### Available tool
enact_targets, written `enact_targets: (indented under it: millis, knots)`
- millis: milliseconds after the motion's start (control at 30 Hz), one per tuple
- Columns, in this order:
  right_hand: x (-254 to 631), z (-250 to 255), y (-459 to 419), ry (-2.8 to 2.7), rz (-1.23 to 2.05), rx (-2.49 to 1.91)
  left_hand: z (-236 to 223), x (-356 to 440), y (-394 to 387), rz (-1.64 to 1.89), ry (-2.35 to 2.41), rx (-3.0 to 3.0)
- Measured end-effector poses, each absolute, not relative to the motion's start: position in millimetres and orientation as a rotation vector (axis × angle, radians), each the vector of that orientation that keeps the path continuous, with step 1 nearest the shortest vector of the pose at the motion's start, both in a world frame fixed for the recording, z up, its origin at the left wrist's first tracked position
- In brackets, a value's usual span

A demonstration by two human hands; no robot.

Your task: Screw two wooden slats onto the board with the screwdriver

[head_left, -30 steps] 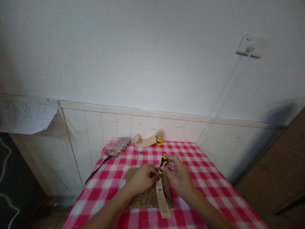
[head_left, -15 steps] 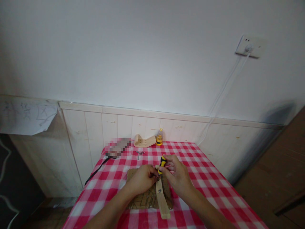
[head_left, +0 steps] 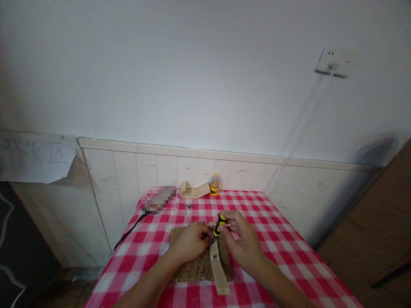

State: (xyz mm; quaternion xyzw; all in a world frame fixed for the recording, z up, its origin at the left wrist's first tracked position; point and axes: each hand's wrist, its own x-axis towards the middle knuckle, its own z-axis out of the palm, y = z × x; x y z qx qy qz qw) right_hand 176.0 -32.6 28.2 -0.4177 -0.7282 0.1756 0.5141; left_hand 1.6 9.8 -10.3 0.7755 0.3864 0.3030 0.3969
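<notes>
My right hand (head_left: pixel 244 241) is closed around a yellow and black screwdriver (head_left: pixel 221 223), tilted with its tip down at a pale curved wooden piece (head_left: pixel 218 273). Close by the tip, my left hand (head_left: pixel 192 240) has its fingers pinched together at the wood's far part; what they hold is hidden. A round metal fastener (head_left: pixel 215 257) shows in the middle of the wood. Beneath the wooden piece lies a brown board (head_left: pixel 189 273) with dark line markings, flat on the checked tablecloth (head_left: pixel 272 273).
Toward the back of the table are a bent wooden part (head_left: pixel 194 191), a yellow-capped clear container (head_left: pixel 214 185) and several loose screws (head_left: pixel 189 206). A blurred-out object (head_left: pixel 159 200) with a black strap lies at the back left. The wall (head_left: pixel 205 85) rises behind.
The screwdriver's handle has tipped slightly to the right and turned in my right hand, whose fingers have shifted a little. My left hand stays at the wood.
</notes>
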Motion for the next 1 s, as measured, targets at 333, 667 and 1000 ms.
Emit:
enact_targets:
  millis: [333, 667, 1000]
  knots:
    - [175.7, 24.2, -30.0, -1.742, 0.375, -1.015, -9.3, 2.3, 8.7, 0.770, 1.010, 1.946]
    - [175.6, 27.3, -29.5, -1.721, 0.387, -1.069, -9.0, 1.9, 9.4, 0.744, 0.994, 1.953]
    - [173.7, 28.9, -30.8, -1.731, 0.380, -1.075, -8.0, 2.5, 8.8, 0.741, 1.023, 1.953]
